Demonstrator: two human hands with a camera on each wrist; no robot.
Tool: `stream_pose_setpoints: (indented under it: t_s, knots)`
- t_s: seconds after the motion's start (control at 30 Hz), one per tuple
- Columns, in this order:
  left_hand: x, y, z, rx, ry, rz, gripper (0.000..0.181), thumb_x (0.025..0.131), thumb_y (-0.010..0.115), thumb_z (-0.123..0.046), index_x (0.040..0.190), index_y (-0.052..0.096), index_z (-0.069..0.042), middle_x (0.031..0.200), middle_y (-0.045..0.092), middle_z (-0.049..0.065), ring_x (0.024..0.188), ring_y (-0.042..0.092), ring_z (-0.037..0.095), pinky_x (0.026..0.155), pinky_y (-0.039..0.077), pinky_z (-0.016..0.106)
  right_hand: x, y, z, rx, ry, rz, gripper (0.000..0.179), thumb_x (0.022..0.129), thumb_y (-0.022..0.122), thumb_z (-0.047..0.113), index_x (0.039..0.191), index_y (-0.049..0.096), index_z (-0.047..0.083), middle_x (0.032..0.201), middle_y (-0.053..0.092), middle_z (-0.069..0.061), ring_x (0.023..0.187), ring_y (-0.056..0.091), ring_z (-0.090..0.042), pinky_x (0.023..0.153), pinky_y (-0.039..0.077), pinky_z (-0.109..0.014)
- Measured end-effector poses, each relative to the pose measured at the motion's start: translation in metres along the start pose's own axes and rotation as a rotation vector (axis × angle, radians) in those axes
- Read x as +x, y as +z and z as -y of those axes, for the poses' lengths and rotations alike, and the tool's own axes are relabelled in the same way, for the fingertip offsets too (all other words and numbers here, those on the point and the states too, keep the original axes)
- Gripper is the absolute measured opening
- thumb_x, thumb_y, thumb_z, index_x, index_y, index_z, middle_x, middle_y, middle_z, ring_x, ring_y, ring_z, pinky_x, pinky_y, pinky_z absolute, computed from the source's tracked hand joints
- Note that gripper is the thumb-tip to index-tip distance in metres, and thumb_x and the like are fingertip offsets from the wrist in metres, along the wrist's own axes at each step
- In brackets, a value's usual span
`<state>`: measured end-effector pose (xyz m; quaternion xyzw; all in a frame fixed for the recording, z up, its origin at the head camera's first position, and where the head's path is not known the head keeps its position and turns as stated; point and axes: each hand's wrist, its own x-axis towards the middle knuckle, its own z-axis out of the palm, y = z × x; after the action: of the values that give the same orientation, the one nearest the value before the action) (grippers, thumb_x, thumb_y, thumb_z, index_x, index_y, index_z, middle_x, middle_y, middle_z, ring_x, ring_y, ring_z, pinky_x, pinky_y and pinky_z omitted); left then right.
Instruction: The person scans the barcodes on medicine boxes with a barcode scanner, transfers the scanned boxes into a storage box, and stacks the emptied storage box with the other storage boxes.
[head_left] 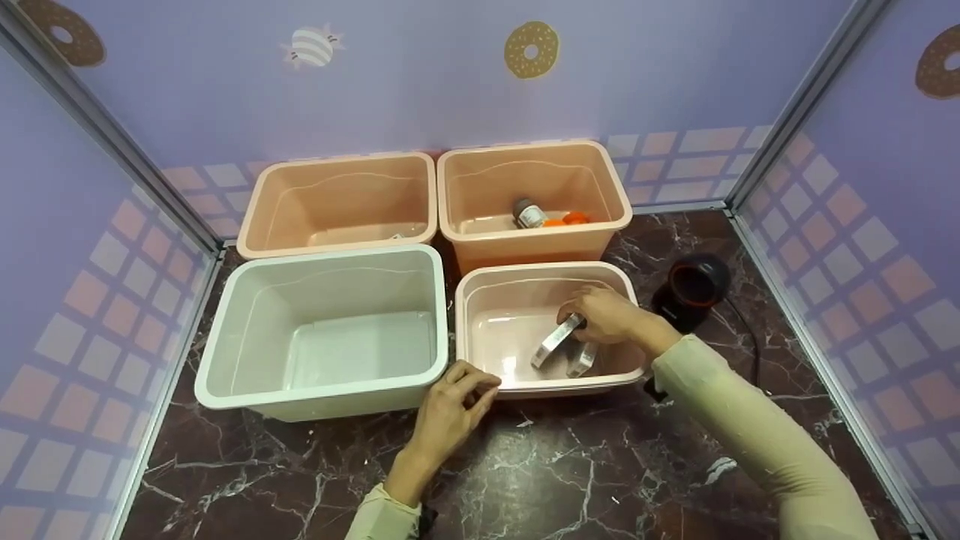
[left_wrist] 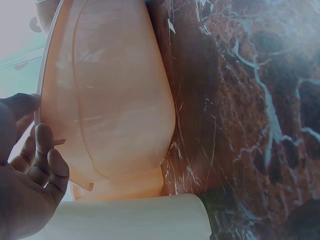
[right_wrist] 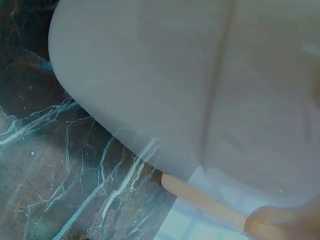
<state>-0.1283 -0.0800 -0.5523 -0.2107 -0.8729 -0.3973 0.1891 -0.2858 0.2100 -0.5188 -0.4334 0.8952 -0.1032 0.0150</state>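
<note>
Right hand (head_left: 604,315): fingers grasping a slim white rectangular box (head_left: 555,343), tilted, within the pale-pink plastic tub (head_left: 555,386). Second small white box (head_left: 582,361): lying in the tub, at the held one's five o'clock. Left hand (head_left: 450,405): fingers pinching the tub's rim, seven o'clock. Progress, as judged: one box in hand, one left. Room: bare floor at nine o'clock; wall close at six.
</note>
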Motion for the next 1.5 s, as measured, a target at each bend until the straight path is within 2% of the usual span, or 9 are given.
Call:
stream_pose_setpoints:
  t_s: [0.3,0.47,0.6,0.73,0.87,1.1,1.27,1.5]
  knots:
    - [-0.002,-0.001,0.000,0.021,-0.013,0.006,0.009,0.089,0.076,-0.020,0.098,0.076,-0.019,0.090,0.062,-0.006,0.067,0.059,0.005,0.060,0.050,0.013,0.002,-0.005,0.003,0.047,-0.028,-0.026,0.029,0.073,0.073,0.015,0.101,0.072,0.013,0.100,0.072,-0.007,0.101,0.066,-0.032,0.096,0.051,-0.051]
    - [-0.001,-0.001,-0.001,0.011,-0.019,0.009,0.010,0.089,0.076,-0.020,0.099,0.076,-0.018,0.091,0.063,-0.005,0.068,0.060,0.005,0.061,0.051,0.013,0.003,-0.010,0.005,0.082,-0.030,-0.051,0.029,0.075,0.070,0.014,0.104,0.073,0.013,0.101,0.072,-0.006,0.101,0.067,-0.029,0.096,0.051,-0.047]
    - [-0.001,-0.001,0.000,0.009,-0.013,0.006,0.010,0.089,0.076,-0.019,0.098,0.076,-0.018,0.091,0.063,-0.006,0.068,0.060,0.004,0.061,0.051,0.013,0.001,-0.014,0.008,0.106,-0.043,-0.104,0.028,0.074,0.072,0.015,0.103,0.073,0.013,0.097,0.072,-0.004,0.097,0.067,-0.026,0.090,0.052,-0.045]
    - [0.000,-0.001,0.000,0.007,-0.001,-0.002,0.009,0.088,0.077,-0.018,0.098,0.076,-0.018,0.090,0.063,-0.005,0.067,0.060,0.007,0.060,0.052,0.016,-0.002,-0.019,0.011,0.121,-0.070,-0.168,0.026,0.075,0.074,0.016,0.101,0.073,0.013,0.090,0.071,-0.002,0.085,0.065,-0.023,0.081,0.053,-0.043]
    - [0.000,-0.001,-0.001,0.007,0.002,-0.005,0.009,0.088,0.077,-0.017,0.097,0.076,-0.018,0.090,0.063,-0.005,0.067,0.060,0.006,0.059,0.051,0.015,-0.005,-0.023,0.011,0.113,-0.078,-0.222,0.024,0.077,0.076,0.019,0.100,0.073,0.013,0.088,0.071,-0.001,0.082,0.064,-0.021,0.080,0.053,-0.042]
    - [0.001,-0.001,-0.001,0.007,0.001,-0.001,0.009,0.089,0.076,-0.018,0.098,0.076,-0.017,0.090,0.063,-0.005,0.067,0.059,0.004,0.060,0.050,0.012,-0.013,-0.031,0.014,0.183,0.013,-0.236,0.025,0.081,0.078,0.020,0.103,0.074,0.009,0.086,0.068,-0.004,0.080,0.062,-0.023,0.074,0.050,-0.038]
    - [0.001,-0.001,0.000,0.003,0.002,0.000,0.009,0.089,0.076,-0.018,0.098,0.076,-0.017,0.090,0.063,-0.004,0.068,0.059,0.004,0.061,0.050,0.012,-0.018,-0.037,0.015,0.193,0.054,-0.252,0.027,0.084,0.077,0.024,0.106,0.074,0.008,0.097,0.073,-0.005,0.088,0.066,-0.025,0.080,0.052,-0.041]
    - [0.000,-0.001,0.000,0.012,0.002,-0.002,0.009,0.089,0.076,-0.019,0.098,0.076,-0.018,0.090,0.063,-0.004,0.068,0.059,0.004,0.061,0.049,0.012,-0.028,-0.042,0.015,0.255,0.111,-0.287,0.023,0.085,0.077,0.024,0.106,0.074,0.014,0.095,0.074,0.000,0.084,0.067,-0.018,0.076,0.055,-0.041]
